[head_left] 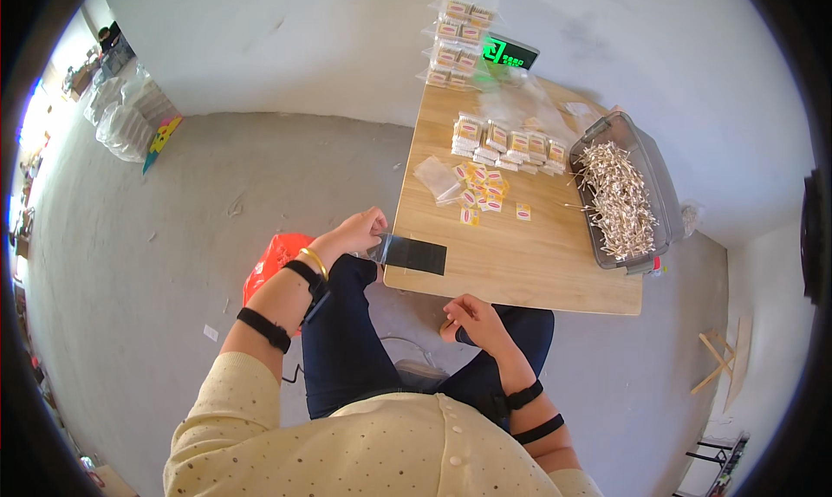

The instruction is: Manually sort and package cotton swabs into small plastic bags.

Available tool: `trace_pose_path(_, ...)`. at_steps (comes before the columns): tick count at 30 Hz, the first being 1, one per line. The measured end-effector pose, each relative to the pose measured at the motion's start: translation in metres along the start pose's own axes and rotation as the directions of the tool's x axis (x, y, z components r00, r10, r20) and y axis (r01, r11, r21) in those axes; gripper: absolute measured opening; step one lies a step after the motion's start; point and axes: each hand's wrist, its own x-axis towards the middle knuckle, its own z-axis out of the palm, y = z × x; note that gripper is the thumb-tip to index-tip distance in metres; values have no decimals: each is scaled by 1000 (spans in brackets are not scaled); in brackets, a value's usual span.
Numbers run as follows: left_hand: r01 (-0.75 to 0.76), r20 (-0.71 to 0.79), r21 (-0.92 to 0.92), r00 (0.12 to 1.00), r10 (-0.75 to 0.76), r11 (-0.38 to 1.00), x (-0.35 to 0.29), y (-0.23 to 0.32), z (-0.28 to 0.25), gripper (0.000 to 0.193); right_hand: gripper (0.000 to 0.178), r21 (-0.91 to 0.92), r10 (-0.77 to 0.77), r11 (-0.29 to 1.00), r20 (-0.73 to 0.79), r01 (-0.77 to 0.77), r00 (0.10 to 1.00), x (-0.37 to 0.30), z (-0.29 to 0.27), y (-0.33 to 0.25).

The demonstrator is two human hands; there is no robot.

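Black and flat, a rectangular plate [416,254] lies at the near left corner of the wooden tabletop [520,272], its left end at the table edge. From where I stand, the person's left hand [360,230] is positioned just beside that end, fingers bent; whether they grasp anything I cannot tell. The right hand [475,319] is held above the lap, below the front edge of the table, with fingers curled inward; its contents, if any, are hidden from view. Small yellow-and-white cards [481,185] lie loosely spread beyond the plate, adjoining clear bags [436,179]. Behind the cards, filled packets [511,142] are stacked in a row. At right, a grey bin [663,185] contains loose cotton swabs [617,198].
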Motion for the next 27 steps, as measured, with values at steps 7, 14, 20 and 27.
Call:
trace_pose_path(7,155,311,220,925,-220,963,35,15,-15,41,23,47,51,998,-3,-51,999,-8,0,9)
trace_pose_path(14,143,356,281,903,-241,949,52,2,-5,44,20,66,63,996,15,-64,998,-10,-5,4)
trace_pose_path(20,204,502,460,743,-443,864,45,51,-23,54,25,80,28,996,-35,-25,999,-10,-10,21)
trace_pose_path(27,112,430,383,857,-284,917,43,16,-9,46,27,43,32,999,-14,-31,999,-7,-6,26)
